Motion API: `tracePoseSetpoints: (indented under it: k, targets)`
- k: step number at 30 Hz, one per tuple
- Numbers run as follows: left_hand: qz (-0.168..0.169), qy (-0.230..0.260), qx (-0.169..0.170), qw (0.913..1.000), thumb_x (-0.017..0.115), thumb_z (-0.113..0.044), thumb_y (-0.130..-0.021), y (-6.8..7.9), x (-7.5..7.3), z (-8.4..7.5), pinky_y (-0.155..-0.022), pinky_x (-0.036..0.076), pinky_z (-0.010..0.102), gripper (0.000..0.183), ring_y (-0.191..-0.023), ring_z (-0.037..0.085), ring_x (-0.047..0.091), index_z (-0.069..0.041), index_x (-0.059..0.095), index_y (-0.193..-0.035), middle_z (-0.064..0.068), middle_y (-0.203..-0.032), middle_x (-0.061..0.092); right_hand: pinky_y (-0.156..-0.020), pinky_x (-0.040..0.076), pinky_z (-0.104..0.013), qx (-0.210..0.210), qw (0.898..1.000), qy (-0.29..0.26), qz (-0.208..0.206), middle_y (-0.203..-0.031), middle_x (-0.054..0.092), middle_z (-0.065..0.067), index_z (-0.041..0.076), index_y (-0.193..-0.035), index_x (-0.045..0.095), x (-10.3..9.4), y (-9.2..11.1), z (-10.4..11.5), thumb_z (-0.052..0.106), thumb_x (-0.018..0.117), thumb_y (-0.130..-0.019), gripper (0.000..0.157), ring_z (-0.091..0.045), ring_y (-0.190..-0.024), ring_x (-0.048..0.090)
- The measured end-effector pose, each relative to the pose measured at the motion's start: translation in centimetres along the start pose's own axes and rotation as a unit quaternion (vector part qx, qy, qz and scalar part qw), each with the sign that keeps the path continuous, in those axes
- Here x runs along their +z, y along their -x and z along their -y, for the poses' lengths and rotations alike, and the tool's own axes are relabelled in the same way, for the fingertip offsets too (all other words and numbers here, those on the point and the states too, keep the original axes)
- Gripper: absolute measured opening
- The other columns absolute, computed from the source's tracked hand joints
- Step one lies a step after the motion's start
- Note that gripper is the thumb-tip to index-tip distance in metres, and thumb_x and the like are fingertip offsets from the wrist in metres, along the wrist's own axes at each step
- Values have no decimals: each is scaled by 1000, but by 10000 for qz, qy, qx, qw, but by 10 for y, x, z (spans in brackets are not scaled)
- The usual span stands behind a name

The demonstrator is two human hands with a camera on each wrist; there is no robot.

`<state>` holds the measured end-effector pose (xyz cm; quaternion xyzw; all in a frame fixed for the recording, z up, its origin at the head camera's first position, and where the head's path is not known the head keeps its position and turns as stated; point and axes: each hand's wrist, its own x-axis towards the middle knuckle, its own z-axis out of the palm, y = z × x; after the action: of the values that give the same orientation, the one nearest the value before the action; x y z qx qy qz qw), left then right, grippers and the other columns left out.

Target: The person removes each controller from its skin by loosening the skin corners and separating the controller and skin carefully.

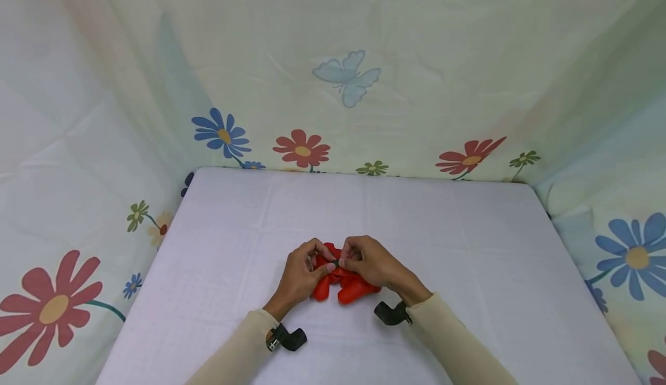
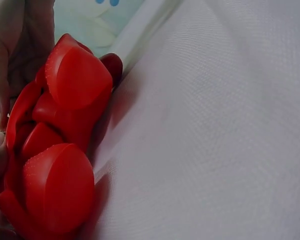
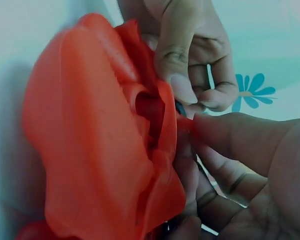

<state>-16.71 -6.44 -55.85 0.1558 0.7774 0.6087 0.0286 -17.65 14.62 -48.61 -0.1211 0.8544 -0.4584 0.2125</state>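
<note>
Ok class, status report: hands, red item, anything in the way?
Left hand and right hand both gripping red item. Small dark piece between the hands. Nothing seen blocking.

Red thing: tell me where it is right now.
In the head view, the red thing is near the middle of the table, below the butterfly, between the left grip and the right grip, both touching it.

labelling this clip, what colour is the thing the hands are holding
The held thing is mainly red, clearest in the left wrist view.

Head view faces forward and down from above; close wrist views share one red object.
</note>
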Motion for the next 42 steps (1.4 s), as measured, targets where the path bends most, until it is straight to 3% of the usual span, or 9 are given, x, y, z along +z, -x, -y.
tracePoseSetpoints:
  k: [9,15,22,30,38,42]
  targets:
    - [14,-135,183,9997,82,-17,-94,3,3,1,-67,44,22,19,-80,15,54,-24,69,-105,-6,-103,70,-75,52,-32,85,9996,-64,268,-83,68,-12,2,-96,65,-7,0,3,4,63,-101,6,-22,-81,62]
    - [6,-127,279,9995,83,-17,-94,2,0,3,-70,46,24,19,-83,21,56,-24,70,-105,-3,-104,70,-75,52,-29,138,9987,-494,40,-82,67,-11,1,-98,65,0,-3,1,0,63,-98,2,-20,-78,62]
    - [71,262,203,9994,83,-13,-93,2,-2,2,-71,45,24,19,-86,30,57,-18,70,-106,1,-105,75,-75,57,-29,305,9978,-580,-37,-85,72,-8,5,-102,70,6,-5,3,9,75,-95,9,-18,-79,68]
    - [141,176,130,9997,83,-13,-93,3,0,2,-73,45,24,21,-89,28,57,-21,70,-107,-1,-107,72,-78,55,-29,211,9972,-698,-153,-88,70,-10,4,-106,67,7,-3,-3,0,68,-99,8,-20,-82,65]
    - [80,48,84,9999,85,-11,-91,4,-2,3,-72,45,25,23,-90,30,58,-23,71,-105,-3,-105,72,-69,48,-29,295,9924,-942,-735,-86,66,-14,3,-107,63,21,-7,3,0,64,-101,7,-20,-76,59]
    - [17,-23,87,10000,86,-13,-90,4,-3,3,-71,46,24,23,-88,25,59,-24,71,-104,-4,-101,72,-66,47,-30,458,9872,-1050,-1110,-87,64,-11,6,-103,63,27,-7,8,1,68,-100,8,-20,-77,57]
